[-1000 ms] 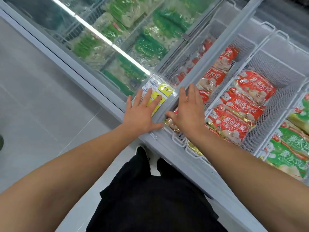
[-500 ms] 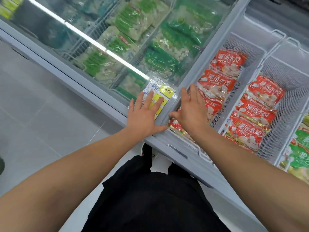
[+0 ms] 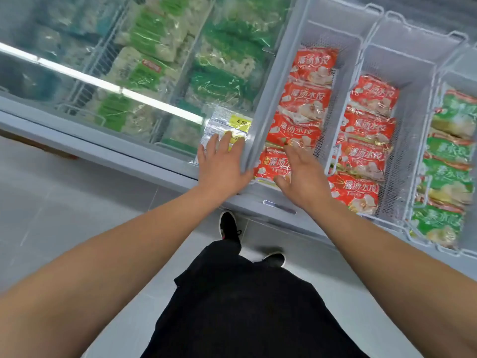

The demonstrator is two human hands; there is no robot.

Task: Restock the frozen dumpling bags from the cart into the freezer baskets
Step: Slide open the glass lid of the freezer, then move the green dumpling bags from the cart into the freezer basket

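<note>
Head view, looking down on the freezer's sliding glass lid [image 3: 144,81], the marker for everything here. The left hand [image 3: 222,164] lies flat on the lid's near right corner, fingers straight and slightly spread across the price labels [image 3: 229,125] stuck to the glass, thumb tucked against the lid's grey edge frame [image 3: 268,99]. Just right of that frame, the right hand [image 3: 302,177] hovers over the open basket, fingers straight and close together, thumb out to the side, gripping nothing; whether it touches the bag beneath cannot be told.

Right of the lid's frame, red dumpling bags [image 3: 307,102] run in a row down the first white mesh basket [image 3: 333,32]. One basket further right, another row of red bags [image 3: 369,130]. Beyond that, at the far right, green dumpling bags [image 3: 449,171] fill the third basket. Under the lid itself, green-and-white bags [image 3: 152,47] show through the glass. Near the lid's front edge, black shoes [image 3: 228,224] stand on the grey floor.
</note>
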